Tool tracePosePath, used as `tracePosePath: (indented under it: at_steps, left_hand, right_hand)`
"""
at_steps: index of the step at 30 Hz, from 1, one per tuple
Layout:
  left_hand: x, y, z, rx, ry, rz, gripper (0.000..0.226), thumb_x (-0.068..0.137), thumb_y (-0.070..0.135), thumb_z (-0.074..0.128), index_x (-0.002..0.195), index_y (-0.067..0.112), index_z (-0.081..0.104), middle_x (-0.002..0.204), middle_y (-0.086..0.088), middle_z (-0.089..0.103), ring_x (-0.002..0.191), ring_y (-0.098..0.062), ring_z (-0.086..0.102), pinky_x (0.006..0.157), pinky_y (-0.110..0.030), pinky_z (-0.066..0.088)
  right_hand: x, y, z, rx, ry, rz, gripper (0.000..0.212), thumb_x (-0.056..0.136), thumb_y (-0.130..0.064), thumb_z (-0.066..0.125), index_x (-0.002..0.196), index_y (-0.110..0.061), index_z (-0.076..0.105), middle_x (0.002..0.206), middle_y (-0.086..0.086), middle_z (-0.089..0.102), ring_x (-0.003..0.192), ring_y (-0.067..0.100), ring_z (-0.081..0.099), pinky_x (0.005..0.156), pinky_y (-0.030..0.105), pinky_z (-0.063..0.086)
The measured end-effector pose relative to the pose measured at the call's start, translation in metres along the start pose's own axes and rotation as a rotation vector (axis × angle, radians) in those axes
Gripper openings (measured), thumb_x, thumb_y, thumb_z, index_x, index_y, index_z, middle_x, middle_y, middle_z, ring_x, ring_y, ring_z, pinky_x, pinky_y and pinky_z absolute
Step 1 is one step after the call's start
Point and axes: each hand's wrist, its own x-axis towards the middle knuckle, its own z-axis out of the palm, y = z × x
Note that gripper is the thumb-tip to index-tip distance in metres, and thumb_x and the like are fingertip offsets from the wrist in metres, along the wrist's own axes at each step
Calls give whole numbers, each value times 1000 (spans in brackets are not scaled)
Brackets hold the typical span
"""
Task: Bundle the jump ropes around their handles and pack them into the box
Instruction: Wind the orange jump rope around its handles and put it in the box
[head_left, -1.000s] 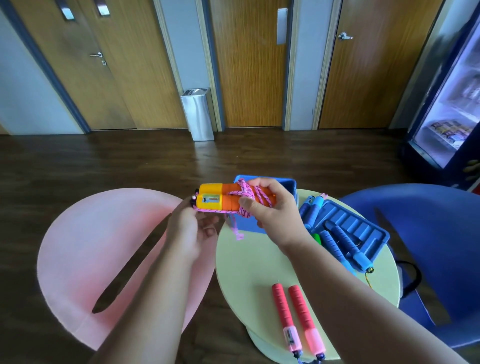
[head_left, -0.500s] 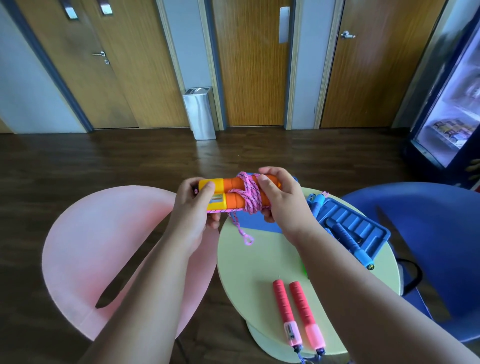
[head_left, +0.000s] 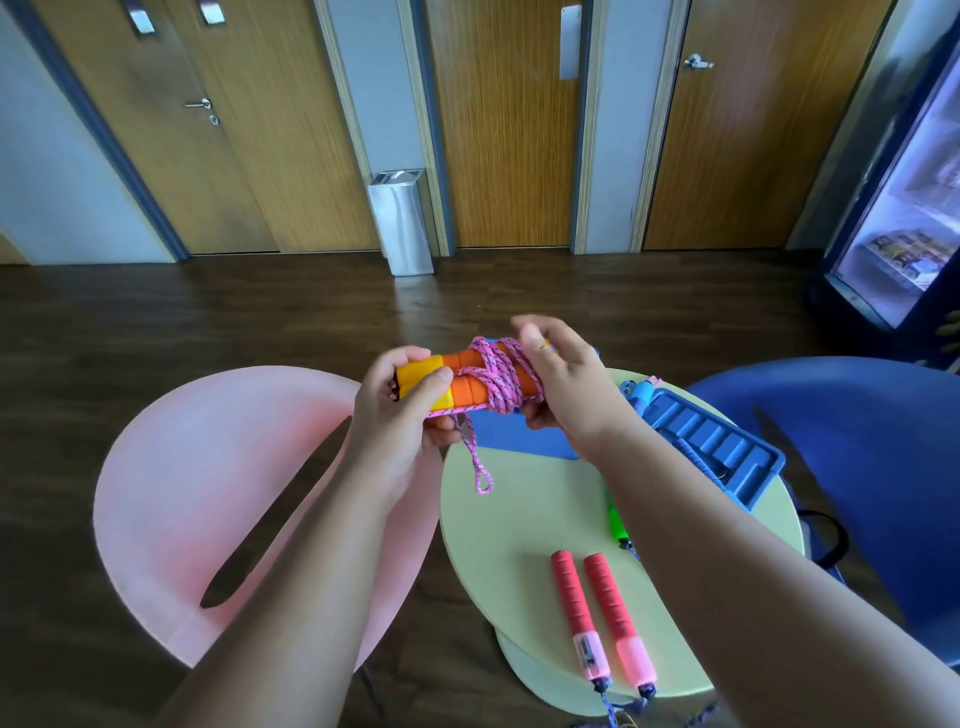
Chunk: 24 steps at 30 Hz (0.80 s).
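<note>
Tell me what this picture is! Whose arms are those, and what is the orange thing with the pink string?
There is no machine here: those are a person's two arms. The picture comes from a camera worn on the person's head. It looks down at the hands, so you see what they see. The left hand grips the yellow end of a pair of orange handles. The right hand holds the other end, where a pink rope is wound around them. A short loop of the rope dangles below. It is a jump rope being bundled up. Underneath is a round table. On it lie another jump rope with red handles, a green handle, a blue box behind the hands, and a ribbed blue tray at the right edge.
</note>
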Motion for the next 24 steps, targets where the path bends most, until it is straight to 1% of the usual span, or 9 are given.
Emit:
tracePosePath:
  at_steps: [2, 4, 7, 10, 13, 15, 18, 21, 24]
  left_hand:
    - [2, 1, -2, -30, 2, -23, 22, 96, 12, 71, 114, 18, 61, 76, -9, 63, 53, -17, 60, 51, -31, 56]
    - [4, 2, -5, -28, -1, -36, 25, 96, 14, 71, 117, 17, 60, 76, -9, 62, 54, -17, 60, 52, -31, 57]
    - [6, 3, -8, -42, 2, -76, 26, 95, 16, 72, 118, 17, 60, 81, -10, 62, 54, -16, 60, 52, -30, 56]
    - [7, 3, -12, -57, 11, -120, 25, 94, 19, 74, 116, 19, 61, 86, -10, 63, 55, -14, 60, 54, -29, 56]
    - [5, 2, -16, -54, 14, -142, 22, 95, 21, 74, 113, 22, 62, 87, -10, 63, 56, -15, 59, 54, -28, 56]
    - [5, 3, -19, -68, 24, -157, 21, 95, 20, 73, 113, 22, 62, 88, -9, 63, 56, -15, 57, 53, -26, 54]
    - [7, 4, -31, -122, 57, -190, 19, 95, 19, 73, 110, 23, 63, 95, -12, 62, 56, -15, 55, 51, -24, 52]
    - [8, 3, -44, -134, 84, -212, 16, 94, 18, 74, 106, 25, 65, 100, -15, 61, 55, -14, 53, 48, -23, 49]
    - [7, 0, -52, -60, 79, -196, 15, 94, 17, 72, 106, 25, 67, 97, -13, 58, 53, -13, 51, 47, -24, 45]
  right_hand:
    - [0, 8, -2, 123, 15, 37, 37, 107, -55, 34, 130, -36, 56, 72, 7, 60, 57, 20, 58, 49, 29, 51]
    - [3, 23, -1, 227, 106, 144, 45, 108, -55, 29, 128, -26, 57, 74, 10, 63, 54, 19, 59, 53, 31, 52]
    - [-2, 45, 13, 203, 105, 297, 28, 102, -26, 46, 114, -6, 62, 94, 18, 69, 48, 21, 55, 53, 32, 50]
    - [-18, 62, 36, 131, -105, 349, 28, 97, -7, 56, 124, -12, 64, 93, 12, 64, 46, 20, 54, 51, 34, 55]
    - [-30, 71, 53, 50, -233, 271, 40, 97, -9, 65, 136, -15, 58, 104, 4, 68, 45, 15, 51, 54, 33, 56]
    - [-33, 74, 55, -18, -220, 186, 34, 95, -8, 69, 127, -17, 62, 106, 6, 70, 43, 11, 48, 50, 29, 50]
    - [-33, 76, 47, -121, -100, 51, 21, 95, -3, 66, 107, -20, 68, 92, 12, 75, 44, 6, 51, 48, 23, 44]
    - [-32, 77, 31, -201, -43, -37, 23, 94, -9, 71, 90, -31, 72, 78, 0, 71, 55, 3, 50, 59, 19, 42]
    - [-32, 74, 14, -404, -92, -98, 15, 93, -19, 74, 89, -33, 75, 73, -15, 67, 56, 4, 43, 58, 17, 37]
